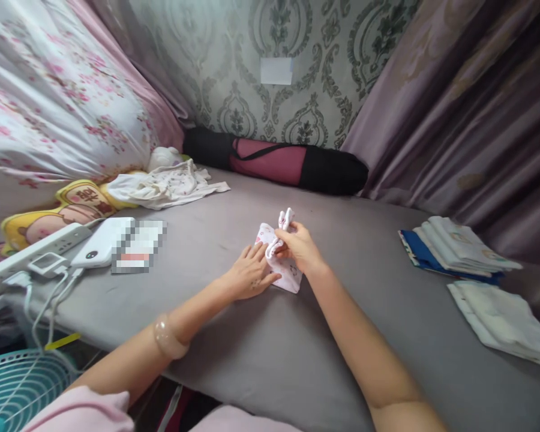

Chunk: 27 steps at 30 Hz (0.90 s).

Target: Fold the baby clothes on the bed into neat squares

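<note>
A small folded white cloth (291,277) with a pink print lies in the middle of the grey-covered bed. My left hand (247,273) rests flat on its left side, fingers stretched and spread over the fabric. Between the thumb and fingers of my right hand (299,247) a raised, gathered part of the same cloth is pinched, its end sticking up above the fingers. What kind of garment or cloth it is, I cannot make out. A pale bangle (168,337) circles my left forearm.
Folded cloths (468,246) and another folded pile (499,318) lie at the right. A crumpled printed cloth (171,186), yellow cushion (76,207), power bank (105,240) and power strip (40,255) with cables occupy the left. A black-and-maroon bag (270,161) lies along the wall.
</note>
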Motion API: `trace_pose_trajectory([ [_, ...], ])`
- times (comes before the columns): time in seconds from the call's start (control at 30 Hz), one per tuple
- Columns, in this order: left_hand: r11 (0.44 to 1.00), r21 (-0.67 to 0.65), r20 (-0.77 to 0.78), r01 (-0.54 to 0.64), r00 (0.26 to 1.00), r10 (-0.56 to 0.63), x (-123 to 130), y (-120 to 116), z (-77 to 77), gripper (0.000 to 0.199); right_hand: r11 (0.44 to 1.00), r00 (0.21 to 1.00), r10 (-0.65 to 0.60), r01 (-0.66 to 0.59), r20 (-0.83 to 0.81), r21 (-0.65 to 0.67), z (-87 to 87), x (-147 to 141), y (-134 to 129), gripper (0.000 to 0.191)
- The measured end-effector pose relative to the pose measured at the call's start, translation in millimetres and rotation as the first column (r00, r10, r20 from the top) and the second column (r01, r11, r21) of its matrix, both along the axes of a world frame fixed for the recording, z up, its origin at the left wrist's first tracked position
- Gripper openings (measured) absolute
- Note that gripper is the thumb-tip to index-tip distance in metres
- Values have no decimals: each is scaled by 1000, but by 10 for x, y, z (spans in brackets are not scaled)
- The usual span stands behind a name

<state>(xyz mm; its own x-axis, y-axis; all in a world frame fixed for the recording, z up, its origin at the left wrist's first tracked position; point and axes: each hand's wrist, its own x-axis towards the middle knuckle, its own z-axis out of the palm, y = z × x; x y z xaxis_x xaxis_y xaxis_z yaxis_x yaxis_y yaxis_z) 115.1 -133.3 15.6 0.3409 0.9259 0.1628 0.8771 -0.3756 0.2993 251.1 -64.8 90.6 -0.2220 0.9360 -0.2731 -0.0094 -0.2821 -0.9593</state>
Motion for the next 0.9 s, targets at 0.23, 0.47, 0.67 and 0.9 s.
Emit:
trace_pose_trajectory([
  [0.23,953,-82,287,-293,908,304,-374,-107,-93,32,997,980,48,-59,195,54,-361,-334,-4,59],
  [0.47,884,-205,414,-419,781,466,-354,-69,-19,35,975,924,206,-221,321,9,-432,-320,-43,63],
  [0.67,894,-145,474,-425,763,440,-330,-150,-68,29,804,746,28,-412,665,428,-298,-66,82,32],
  [0.9,932,-35,455,-362,824,337,-350,-175,-116,39,411,362,3,-850,932,329,-416,2,429,48],
])
